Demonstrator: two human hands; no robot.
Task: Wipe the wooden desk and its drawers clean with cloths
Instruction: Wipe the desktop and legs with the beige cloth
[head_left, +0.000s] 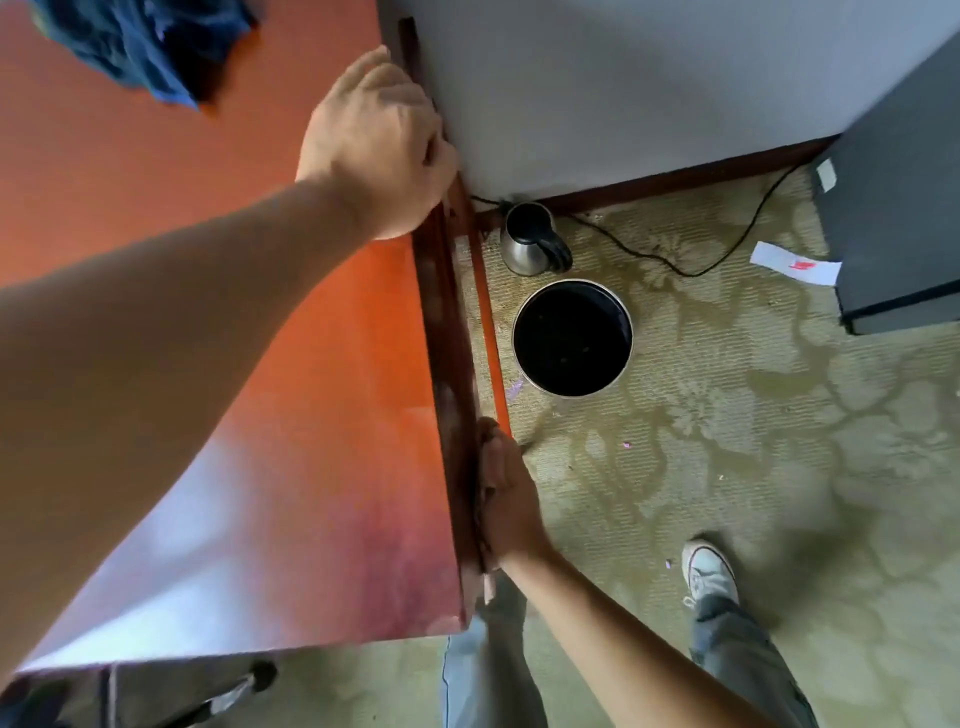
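gripping the desk (291, 395) edge, left hand (376, 140) fingers curl over; right hand (506, 499) fingers hidden, cannot tell.

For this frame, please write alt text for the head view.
Both hands grip the right side edge of an orange-brown wooden desk: left hand near the wall, right hand lower down. A blue cloth lies on the desktop; a kettle and round bin stand on the carpet.

Glossy wooden desk (218, 322), seemingly blue cloth (150, 47) at far corner.
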